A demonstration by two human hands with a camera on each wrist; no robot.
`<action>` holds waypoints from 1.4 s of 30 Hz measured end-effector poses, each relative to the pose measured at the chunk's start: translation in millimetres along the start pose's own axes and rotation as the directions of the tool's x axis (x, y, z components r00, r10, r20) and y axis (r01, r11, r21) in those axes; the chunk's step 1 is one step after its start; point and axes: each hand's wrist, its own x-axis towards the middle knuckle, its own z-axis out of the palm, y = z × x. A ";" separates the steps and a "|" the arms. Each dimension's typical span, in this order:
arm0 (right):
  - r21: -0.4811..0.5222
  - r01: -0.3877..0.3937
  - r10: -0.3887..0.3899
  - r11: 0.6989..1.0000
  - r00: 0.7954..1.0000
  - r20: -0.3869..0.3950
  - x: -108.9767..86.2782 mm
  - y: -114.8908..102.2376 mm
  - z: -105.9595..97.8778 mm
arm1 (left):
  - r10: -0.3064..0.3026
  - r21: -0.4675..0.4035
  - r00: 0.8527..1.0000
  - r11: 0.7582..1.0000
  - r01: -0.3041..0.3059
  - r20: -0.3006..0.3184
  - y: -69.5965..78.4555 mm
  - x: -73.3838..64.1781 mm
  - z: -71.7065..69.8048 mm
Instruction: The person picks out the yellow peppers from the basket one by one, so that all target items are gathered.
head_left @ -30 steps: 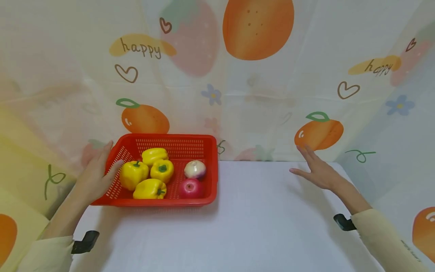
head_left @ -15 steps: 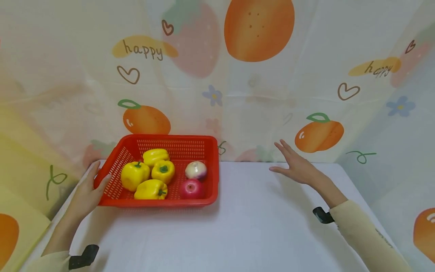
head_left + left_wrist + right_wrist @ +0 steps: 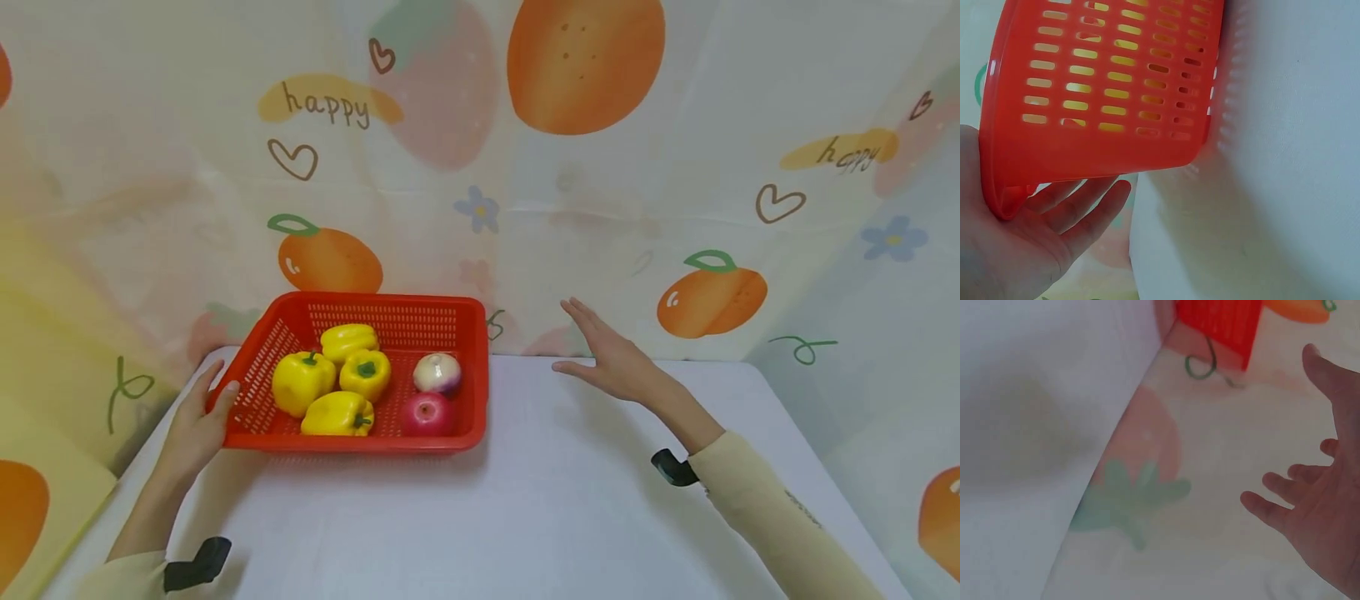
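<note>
A red perforated plastic basket stands toward the left of the table. Several yellow bell peppers fill its left half. A white-and-purple turnip-like vegetable and a round pinkish-red onion-like one lie at its right. My left hand is at the basket's left end, thumb by the rim; in the left wrist view its palm meets the rim and its fingers extend loosely along the outside. My right hand hovers right of the basket, fingers spread, thumb toward it, holding nothing.
A white-covered table carries the basket. Behind it hangs a fruit-printed cloth, which also closes in the left and right sides. Black wrist devices sit at both sleeves.
My left hand has come down and nearer my body, settling at the basket's front-left rim. My right hand has moved left toward the basket. The vegetables keep their places in it.
</note>
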 end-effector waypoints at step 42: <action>0.243 -0.125 0.090 0.962 0.984 0.151 112.0 -188.9 88.3 | -0.132 -0.008 0.990 0.991 0.131 -0.057 -1.0 -1.1 5.3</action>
